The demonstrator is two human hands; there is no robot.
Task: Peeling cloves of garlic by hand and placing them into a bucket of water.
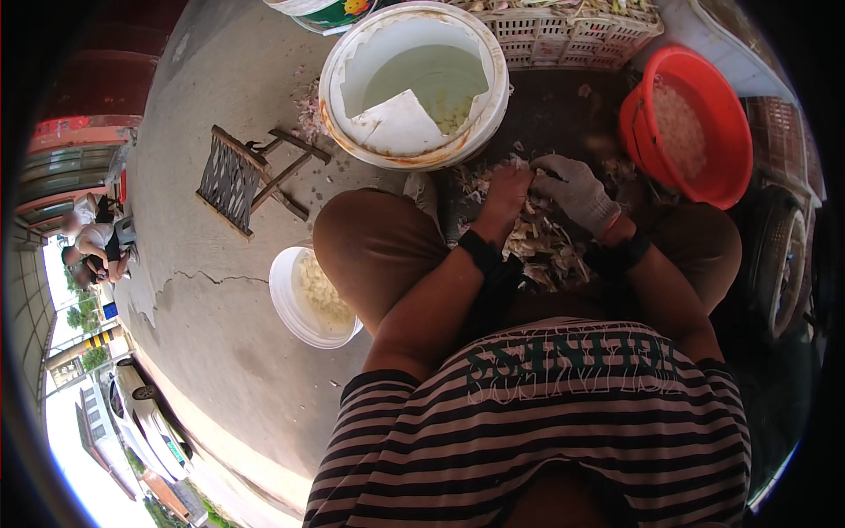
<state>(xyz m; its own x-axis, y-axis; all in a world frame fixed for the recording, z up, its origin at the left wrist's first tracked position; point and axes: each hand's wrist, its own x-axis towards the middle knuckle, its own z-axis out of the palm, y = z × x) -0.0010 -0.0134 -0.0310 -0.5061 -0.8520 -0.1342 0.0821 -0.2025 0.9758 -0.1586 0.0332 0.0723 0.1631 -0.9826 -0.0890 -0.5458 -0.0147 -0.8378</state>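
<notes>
My bare left hand point(508, 191) and my right hand point(577, 191), in a pale knitted glove, meet between my knees. The fingers of both are curled in close to each other. Whatever lies between the fingertips is too small and hidden to make out. Under the hands spreads a heap of dry garlic skins and stalks point(544, 247). Beyond them stands a large white tub point(412, 148) with a broken inner lid, holding water and some peeled garlic cloves point(452, 112). To the right, a red bucket point(719, 125) contains pale cloves point(678, 132) in liquid.
A white bucket point(284, 297) of peeled cloves stands by my left knee. Left of the tub is a folding stool point(231, 181). A plastic crate point(568, 39) with garlic sits behind the tub. A wheel point(782, 264) is at right. Several people point(99, 241) sit far left, near a parked car point(145, 422).
</notes>
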